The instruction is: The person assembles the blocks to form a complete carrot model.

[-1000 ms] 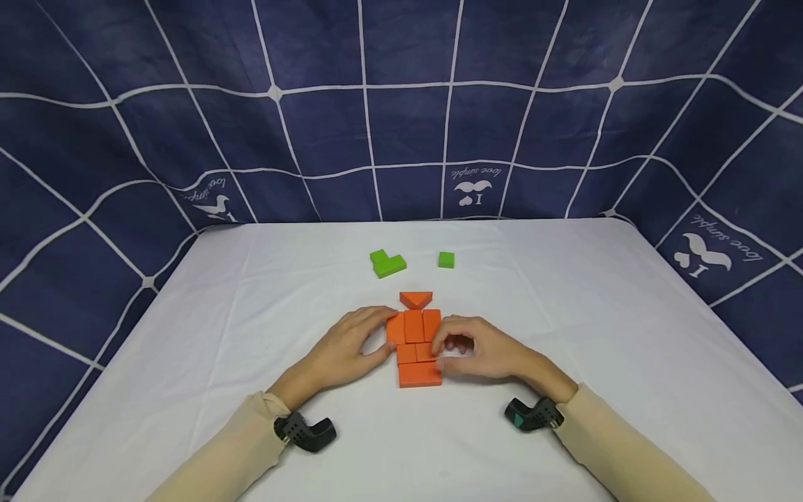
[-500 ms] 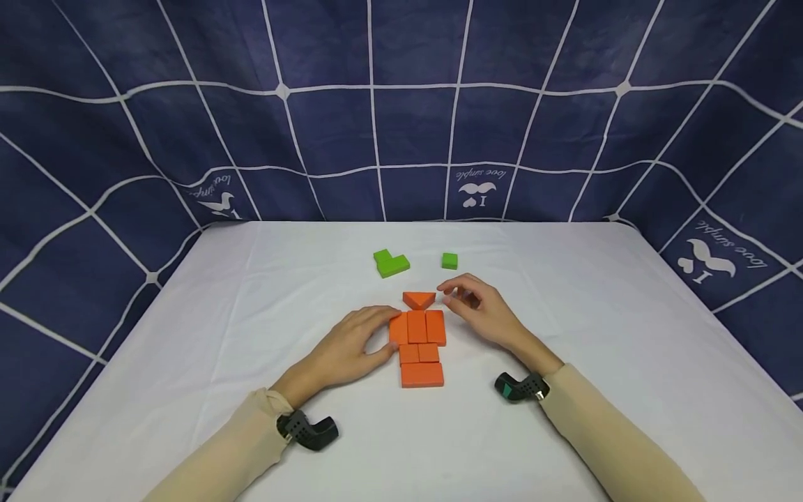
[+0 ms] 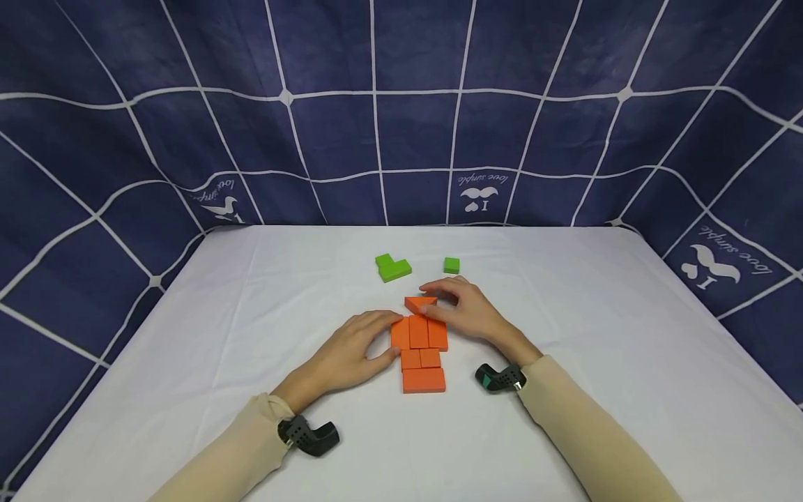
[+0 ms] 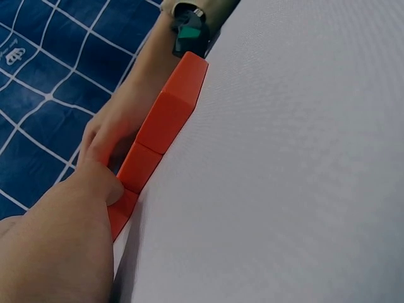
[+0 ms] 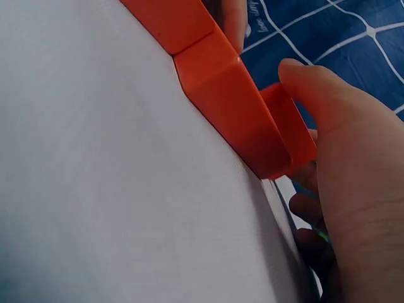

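- The orange triangular block (image 3: 414, 302) is smooth and flat-topped, its long edge on the far side.
- It sits just beyond a row of three orange oblong blocks, the left orange block (image 3: 400, 335) among them; two smaller orange blocks (image 3: 410, 359) and a wide orange block (image 3: 423, 380) lie nearer.
- Right hand (image 3: 469, 308): the thumb overlaps the triangle's near right side, the index finger reaches past its far edge; whether they grip it, I cannot tell.
- Left hand (image 3: 348, 351): bent fingers and thumb hold the left orange block at its far and near ends.
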A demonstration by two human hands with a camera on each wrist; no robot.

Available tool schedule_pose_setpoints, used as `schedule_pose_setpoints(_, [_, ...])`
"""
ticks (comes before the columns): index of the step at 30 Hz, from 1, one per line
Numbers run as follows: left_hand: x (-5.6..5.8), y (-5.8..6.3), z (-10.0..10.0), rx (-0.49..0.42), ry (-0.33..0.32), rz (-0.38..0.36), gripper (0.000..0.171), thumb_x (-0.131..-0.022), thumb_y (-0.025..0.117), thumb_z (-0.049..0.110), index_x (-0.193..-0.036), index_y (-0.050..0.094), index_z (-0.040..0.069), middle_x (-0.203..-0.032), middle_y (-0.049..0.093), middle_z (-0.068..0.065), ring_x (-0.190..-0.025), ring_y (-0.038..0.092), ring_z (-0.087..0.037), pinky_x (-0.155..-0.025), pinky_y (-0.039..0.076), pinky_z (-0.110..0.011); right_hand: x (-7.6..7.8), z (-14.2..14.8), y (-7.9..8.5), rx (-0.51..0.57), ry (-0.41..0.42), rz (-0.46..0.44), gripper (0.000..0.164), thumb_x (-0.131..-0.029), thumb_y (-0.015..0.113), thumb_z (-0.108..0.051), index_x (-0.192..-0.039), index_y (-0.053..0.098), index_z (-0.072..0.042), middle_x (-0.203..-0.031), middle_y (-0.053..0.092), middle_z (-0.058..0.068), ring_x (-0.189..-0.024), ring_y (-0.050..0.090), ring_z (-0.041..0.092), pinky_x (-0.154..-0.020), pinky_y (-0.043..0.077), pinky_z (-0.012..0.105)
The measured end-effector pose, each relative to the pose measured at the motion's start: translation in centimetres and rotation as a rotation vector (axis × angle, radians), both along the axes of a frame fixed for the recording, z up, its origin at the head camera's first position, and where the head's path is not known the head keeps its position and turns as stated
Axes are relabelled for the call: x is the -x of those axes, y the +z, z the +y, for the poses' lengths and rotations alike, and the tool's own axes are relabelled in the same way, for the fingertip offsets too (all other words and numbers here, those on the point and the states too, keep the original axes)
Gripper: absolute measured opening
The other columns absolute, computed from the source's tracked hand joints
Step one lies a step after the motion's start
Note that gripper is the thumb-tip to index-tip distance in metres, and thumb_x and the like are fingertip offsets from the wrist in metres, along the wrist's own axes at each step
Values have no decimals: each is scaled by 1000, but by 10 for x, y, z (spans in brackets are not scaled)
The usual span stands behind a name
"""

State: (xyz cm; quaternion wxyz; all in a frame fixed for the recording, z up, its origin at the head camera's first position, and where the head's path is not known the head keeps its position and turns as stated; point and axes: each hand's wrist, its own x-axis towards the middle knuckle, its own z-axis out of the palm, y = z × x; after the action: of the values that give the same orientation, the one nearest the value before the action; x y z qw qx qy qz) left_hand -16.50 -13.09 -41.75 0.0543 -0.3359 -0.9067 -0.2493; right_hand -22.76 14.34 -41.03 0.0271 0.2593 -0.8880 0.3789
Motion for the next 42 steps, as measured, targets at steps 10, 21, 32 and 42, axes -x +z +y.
schedule_pose_setpoints(10, [-3,-1,2,-31,-12,31,53,-97,68,35,-144,58,13,-144,60,-1,-137,53,-21,-116,43,-48,-5,-3,1,70,-89,37,27,-90,80,-34,-113,77,-21,-106,70,-5,-93,58,15,-80,48,29])
schedule_pose_setpoints(21, [-1,-2,6,-4,-12,7,53,-98,66,39,-145,57,15,-146,59,1,-139,52,-19,-118,41,-46,-34,4,-2,190,-78,57,24,-89,82,-32,-111,76,-24,-103,69,-7,-82,55,17,-71,46,28])
schedule_pose_setpoints(32, [1,-1,5,-7,-14,21,52,-98,67,36,-144,58,14,-145,60,-1,-138,53,-22,-116,42,-48,-56,7,-3,240,-9,64,22,-89,83,-25,-109,76,-22,-98,69,-4,-79,57,21,-67,47,32])
schedule_pose_setpoints(42, [0,-1,2,-10,-4,9,53,-98,66,39,-144,57,15,-145,59,0,-139,52,-21,-118,41,-48,-62,2,-2,235,155,149,23,-83,87,-20,-101,73,-22,-92,67,-7,-75,56,14,-64,47,25])
